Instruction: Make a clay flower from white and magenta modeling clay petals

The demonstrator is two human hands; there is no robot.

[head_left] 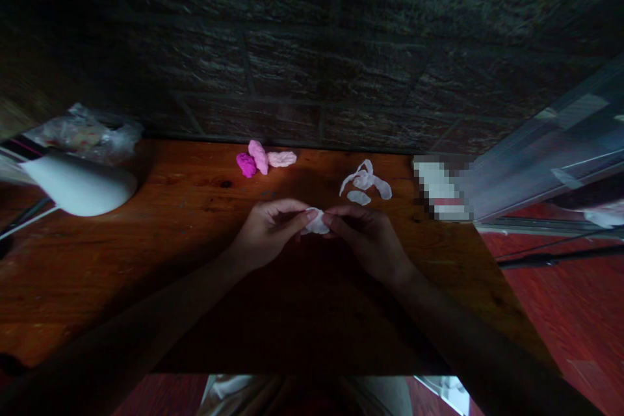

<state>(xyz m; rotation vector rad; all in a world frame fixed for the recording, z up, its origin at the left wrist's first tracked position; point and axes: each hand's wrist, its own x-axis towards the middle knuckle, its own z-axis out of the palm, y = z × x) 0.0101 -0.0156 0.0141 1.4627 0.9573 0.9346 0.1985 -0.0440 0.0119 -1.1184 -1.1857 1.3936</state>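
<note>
Between the fingertips of both hands, over the middle of the table, is a small white lump (pixel 318 222), soft-looking like clay or crumpled tissue. My left hand (pixel 273 227) pinches it from the left with thumb and fingers, and my right hand (pixel 365 240) pinches it from the right. Its underside is hidden by the fingers. Beyond my right hand lie several thin white pieces (pixel 363 180), some of them strip-like and curved. Past my left hand, close to the wall, three pink lumps (pixel 258 156) rest touching one another, in magenta and paler shades.
The wooden table (pixel 195 188) meets a dark stone-patterned wall (pixel 292 78). On the left stand a white conical object (pixel 82 185) and crumpled clear plastic (pixel 97 133). A blurred-out pale object (pixel 441 188) lies at the right, beside a glass panel (pixel 546 143). Red flooring (pixel 575 299) shows beyond the table's right edge.
</note>
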